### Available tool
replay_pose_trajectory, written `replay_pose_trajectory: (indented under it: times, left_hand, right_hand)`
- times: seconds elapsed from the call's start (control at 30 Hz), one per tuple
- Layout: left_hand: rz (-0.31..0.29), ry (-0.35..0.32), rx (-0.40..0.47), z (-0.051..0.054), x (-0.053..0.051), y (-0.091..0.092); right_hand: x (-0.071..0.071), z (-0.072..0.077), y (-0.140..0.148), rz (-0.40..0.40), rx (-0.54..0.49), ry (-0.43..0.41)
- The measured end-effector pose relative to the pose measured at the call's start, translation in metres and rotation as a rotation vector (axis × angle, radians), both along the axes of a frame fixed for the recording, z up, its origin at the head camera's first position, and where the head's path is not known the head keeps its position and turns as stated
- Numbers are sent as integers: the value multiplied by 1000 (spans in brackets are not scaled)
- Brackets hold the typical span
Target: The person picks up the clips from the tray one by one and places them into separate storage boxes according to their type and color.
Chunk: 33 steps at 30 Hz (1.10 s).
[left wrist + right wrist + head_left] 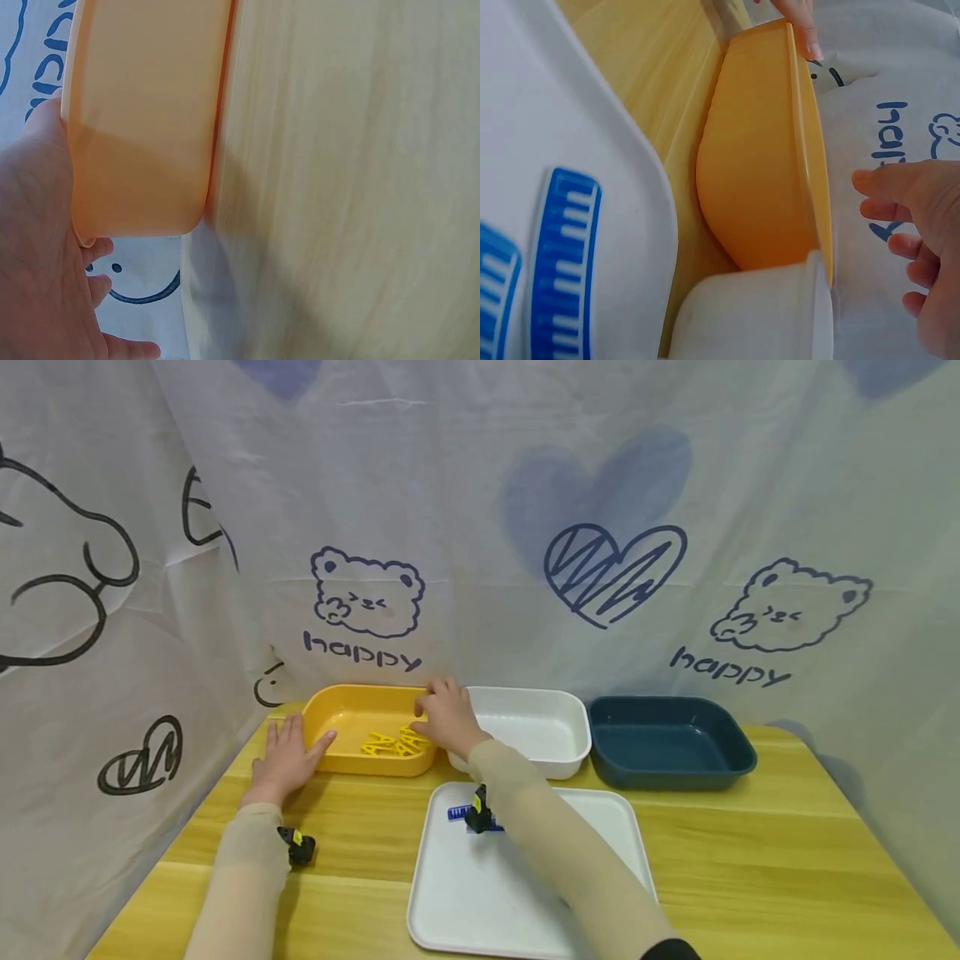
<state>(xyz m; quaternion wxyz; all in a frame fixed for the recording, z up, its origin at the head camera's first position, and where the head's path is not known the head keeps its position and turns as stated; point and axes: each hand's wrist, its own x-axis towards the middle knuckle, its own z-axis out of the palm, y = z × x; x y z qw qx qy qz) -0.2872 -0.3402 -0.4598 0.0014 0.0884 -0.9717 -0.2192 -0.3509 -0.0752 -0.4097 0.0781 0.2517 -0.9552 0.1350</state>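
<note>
A yellow bin [360, 765] holds several small yellow clips [393, 742], shaped like clothespins, near its right end. My left hand [285, 763] rests on the bin's left end, its fingers spread and the thumb over the rim. In the left wrist view the palm of this hand [37, 255] lies against the bin's rim. My right hand [450, 717] hovers above the bin's right end, where it meets the white bin [536, 760]. Seen in the right wrist view, that hand [922, 232] has loosely bent fingers and nothing visible between them.
Right of the white bin stands a dark blue bin [671, 777]. In front, a white tray [480, 893] carries blue strips [566, 262] with white comb-like marks, partly hidden by my right forearm in the head view. A printed cloth [480, 527] hangs behind the wooden table [757, 860].
</note>
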Motion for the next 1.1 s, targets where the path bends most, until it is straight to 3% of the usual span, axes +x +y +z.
replay_pose_trajectory:
  times: [0.53, 0.77, 1.1]
  left_hand:
    - [-5, -9, 8, 1, 0, -1]
    - [-10, -2, 14, 2, 1, 2]
    - [-7, -2, 7, -1, -1, 0]
  right_hand:
    - [21, 25, 58, 62, 12, 63]
    - [30, 32, 85, 94, -28, 68]
    - [42, 34, 122, 59, -80, 36]
